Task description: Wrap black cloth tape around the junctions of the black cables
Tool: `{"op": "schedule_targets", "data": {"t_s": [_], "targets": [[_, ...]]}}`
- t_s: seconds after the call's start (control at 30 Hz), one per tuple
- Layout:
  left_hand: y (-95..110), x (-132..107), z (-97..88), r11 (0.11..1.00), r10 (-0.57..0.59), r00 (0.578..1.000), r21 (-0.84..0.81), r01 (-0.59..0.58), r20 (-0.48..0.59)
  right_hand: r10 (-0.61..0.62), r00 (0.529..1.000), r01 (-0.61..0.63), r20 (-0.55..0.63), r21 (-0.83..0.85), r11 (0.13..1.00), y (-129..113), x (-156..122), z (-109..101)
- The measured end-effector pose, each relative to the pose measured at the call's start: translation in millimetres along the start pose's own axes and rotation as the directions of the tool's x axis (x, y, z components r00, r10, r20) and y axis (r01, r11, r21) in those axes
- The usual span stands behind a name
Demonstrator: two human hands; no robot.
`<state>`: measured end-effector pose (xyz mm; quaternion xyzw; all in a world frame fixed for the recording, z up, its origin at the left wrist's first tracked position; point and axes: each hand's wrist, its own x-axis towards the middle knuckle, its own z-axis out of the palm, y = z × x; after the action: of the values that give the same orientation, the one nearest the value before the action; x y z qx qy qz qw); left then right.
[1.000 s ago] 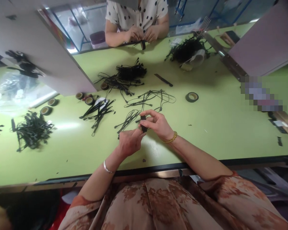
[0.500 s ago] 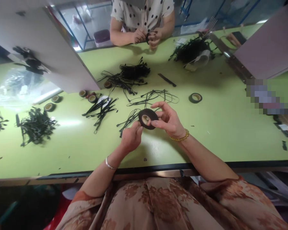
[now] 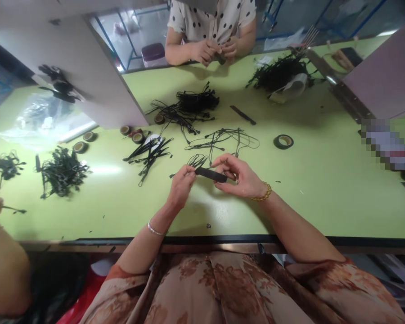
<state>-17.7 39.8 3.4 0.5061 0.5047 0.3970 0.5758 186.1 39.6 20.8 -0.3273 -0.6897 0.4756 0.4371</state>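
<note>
A roll of black tape (image 3: 212, 174) is held edge-on above the green table, so its open core does not show. My right hand (image 3: 241, 176) curls round its right side, thumb below and fingers above. At the left rim, the thumb and fingers of my left hand (image 3: 181, 186) are pinched together on the tape; whether they hold a loose end I cannot tell. Just behind the roll lie thin black cables (image 3: 196, 160), partly hidden by my hands, with more looped cables (image 3: 222, 137) beyond.
Another tape roll (image 3: 283, 141) lies to the right, a dark blade (image 3: 243, 115) further back. Bundled black cables (image 3: 197, 100) and a cable heap (image 3: 63, 171) lie around. Opposite, a co-worker's hands (image 3: 211, 51) hold something dark. Another person's arm (image 3: 5, 265) is at the left edge.
The tape roll has turned from showing its core to edge-on between my hands. Another person's arm has come in at the left, with a cable at its hand. The view has shifted slightly.
</note>
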Motion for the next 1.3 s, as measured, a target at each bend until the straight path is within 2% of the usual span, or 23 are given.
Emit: {"op": "schedule_targets", "data": {"t_s": [0.07,0.17,0.27,0.37,0.43,0.5,0.63,0.73,0.8,0.87,0.97,1.07,1.23,1.3], "targets": [[4,-1,-1.1,0.984,-0.075,0.997,-0.16,0.08,0.037,-0.031,0.999,0.032,0.024,-0.069,0.997,-2,1,2],[6,-3,-2.0,0.975,-0.064,0.997,-0.208,0.072,0.045,-0.039,0.996,0.051,0.075,-0.167,0.985,-3,1,3],[5,-4,-2.1,0.993,0.015,1.0,-0.115,-0.015,-0.005,-0.025,0.996,0.045,0.084,-0.251,0.967,-2,1,2],[3,-6,-1.6,0.98,0.186,0.981,0.088,-0.18,-0.063,0.02,0.995,0.009,0.099,-0.279,0.96,3,1,1],[2,-8,-1.3,0.934,0.295,0.953,0.231,-0.272,-0.073,0.054,0.991,-0.025,0.125,-0.225,0.974,6,2,1],[1,-9,-1.1,0.878,0.369,0.928,0.345,-0.332,-0.044,0.109,0.989,-0.096,0.103,-0.123,0.988,7,3,3],[-4,-10,0.0,0.716,0.448,0.883,0.535,-0.447,0.139,0.286,0.958,-0.285,0.002,0.082,0.955,8,6,12],[-12,-8,3.9,0.546,0.489,0.831,0.65,-0.528,0.265,0.354,0.935,-0.34,-0.012,0.254,0.906,9,8,21],[-17,-8,7.8,0.472,0.503,0.809,0.688,-0.552,0.304,0.407,0.911,-0.362,-0.062,0.35,0.864,11,8,26],[-20,-8,11.2,0.467,0.481,0.829,0.717,-0.518,0.286,0.438,0.884,-0.337,-0.166,0.423,0.841,12,8,30],[-18,-9,13.0,0.531,0.388,0.9,0.75,-0.393,0.197,0.386,0.874,-0.206,-0.296,0.493,0.845,10,8,32],[-14,-9,11.7,0.585,0.316,0.937,0.748,-0.314,0.147,0.3,0.904,-0.111,-0.306,0.51,0.853,6,8,33],[-13,-5,8.1,0.632,0.245,0.967,0.745,-0.214,0.069,0.212,0.929,-0.049,-0.302,0.468,0.883,3,6,31],[-15,-1,6.3,0.685,0.222,0.974,0.704,-0.188,0.044,0.17,0.943,-0.031,-0.287,0.432,0.902,2,5,27]]}}
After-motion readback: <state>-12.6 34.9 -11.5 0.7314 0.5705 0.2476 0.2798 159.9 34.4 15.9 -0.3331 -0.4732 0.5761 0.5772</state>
